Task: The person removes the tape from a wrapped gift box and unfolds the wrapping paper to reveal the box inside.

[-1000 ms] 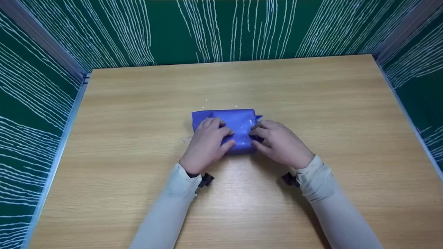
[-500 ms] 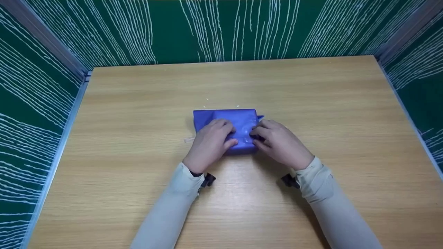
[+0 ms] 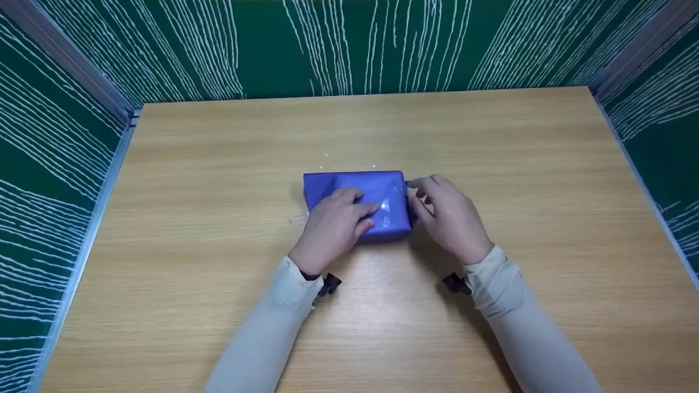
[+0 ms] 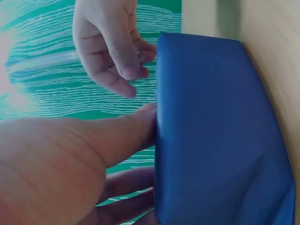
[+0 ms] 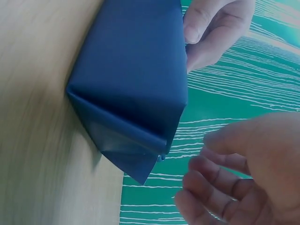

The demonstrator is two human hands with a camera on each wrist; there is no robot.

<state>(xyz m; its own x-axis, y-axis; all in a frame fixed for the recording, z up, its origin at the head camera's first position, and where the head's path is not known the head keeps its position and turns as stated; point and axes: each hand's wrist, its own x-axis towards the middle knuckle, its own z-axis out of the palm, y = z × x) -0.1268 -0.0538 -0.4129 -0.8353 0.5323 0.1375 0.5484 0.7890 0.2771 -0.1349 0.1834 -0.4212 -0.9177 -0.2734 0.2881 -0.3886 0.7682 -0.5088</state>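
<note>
A box wrapped in blue paper (image 3: 382, 188) lies at the middle of the table, its left end of paper unfolded and flat-looking. My left hand (image 3: 334, 229) rests on its top, fingertips and thumb pressing the paper. Beside the right end is my right hand (image 3: 453, 221), its fingers loosely bent. In the right wrist view a creased paper flap (image 5: 124, 150) sticks out from that end, and the right hand (image 5: 243, 173) stands apart from it with nothing between thumb and fingers. Shiny clear tape (image 3: 385, 210) appears on the top near the right edge.
The wooden table (image 3: 218, 164) carries a few tiny white scraps behind the box. A clear strip (image 3: 297, 219) pokes out at the box's left. Green walls (image 3: 273, 54) with white lines stand around the table's back and sides.
My right hand has left the top right edge of the box and moved right and slightly away from me, beside the end. The left hand has shifted slightly right on the top.
</note>
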